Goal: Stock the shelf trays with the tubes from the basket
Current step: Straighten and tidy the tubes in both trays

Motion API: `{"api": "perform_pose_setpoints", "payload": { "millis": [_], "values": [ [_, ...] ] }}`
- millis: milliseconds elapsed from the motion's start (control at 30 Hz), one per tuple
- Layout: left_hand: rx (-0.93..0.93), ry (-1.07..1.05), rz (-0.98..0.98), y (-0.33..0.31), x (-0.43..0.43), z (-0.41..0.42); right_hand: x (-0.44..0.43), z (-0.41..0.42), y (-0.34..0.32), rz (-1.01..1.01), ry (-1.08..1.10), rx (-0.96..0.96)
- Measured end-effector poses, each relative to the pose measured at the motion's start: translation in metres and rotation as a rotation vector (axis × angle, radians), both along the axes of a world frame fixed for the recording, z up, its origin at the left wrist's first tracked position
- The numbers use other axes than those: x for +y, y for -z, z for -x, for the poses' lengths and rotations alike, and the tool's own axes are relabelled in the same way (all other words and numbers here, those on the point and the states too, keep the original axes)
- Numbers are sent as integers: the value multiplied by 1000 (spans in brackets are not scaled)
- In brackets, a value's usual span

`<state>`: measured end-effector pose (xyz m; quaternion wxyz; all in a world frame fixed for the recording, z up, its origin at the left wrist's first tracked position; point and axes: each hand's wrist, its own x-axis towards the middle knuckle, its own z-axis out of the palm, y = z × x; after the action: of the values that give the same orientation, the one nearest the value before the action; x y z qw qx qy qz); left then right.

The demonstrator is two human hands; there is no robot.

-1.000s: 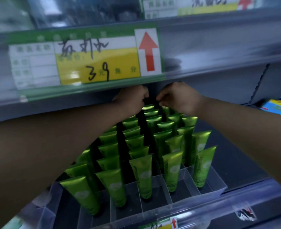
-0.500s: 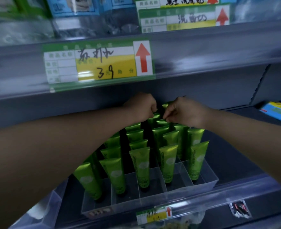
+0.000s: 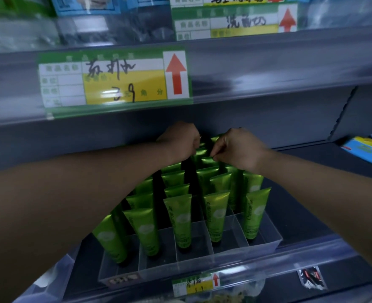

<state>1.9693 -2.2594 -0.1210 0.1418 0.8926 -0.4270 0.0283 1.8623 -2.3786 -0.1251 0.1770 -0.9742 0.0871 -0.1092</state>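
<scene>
In the tray, the tubes [image 3: 178, 217]: glossy green, standing cap-down with the flat crimped ends up, in rows that run from the front wall to the back; the front ones read "Chamomile" down the side.
Tray [image 3: 191, 266]: clear plastic with clear dividers, sitting on the dark shelf board just behind the front rail. The compartments nearest the front show bare floor ahead of the first tubes.
Rear tube [image 3: 209, 160]: in the back rows, only its crimped top edge in view.
Right hand [image 3: 238, 149]: reached in from the right, thumb and forefinger pinched on the crimp of the rear tube, the other fingers curled under.
Left hand [image 3: 180, 141]: reached in from the left, fingers curled into a loose fist right beside the right hand, knuckles against the back tube tops. Whether it grips one is hidden.
Upper shelf [image 3: 268, 68]: grey edge just above both hands, carrying a green and yellow price tag [image 3: 115, 80] with handwriting and a red arrow (the print is blurred).
Front rail [image 3: 290, 256]: clear strip with a small price label [image 3: 194, 285] below the tray.
Far right: a blue packet [image 3: 371, 150] lying on the same shelf board, well apart from the tray.
</scene>
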Motion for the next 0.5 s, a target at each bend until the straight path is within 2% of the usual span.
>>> {"api": "perform_pose_setpoints", "payload": {
  "millis": [267, 500],
  "values": [
    [-43, 22, 1, 1, 6, -2, 8, -8, 2, -76, -14, -18],
    [-67, 44, -14, 3, 6, -1, 14, -12, 2, -57, -44, -12]
  ]
}}
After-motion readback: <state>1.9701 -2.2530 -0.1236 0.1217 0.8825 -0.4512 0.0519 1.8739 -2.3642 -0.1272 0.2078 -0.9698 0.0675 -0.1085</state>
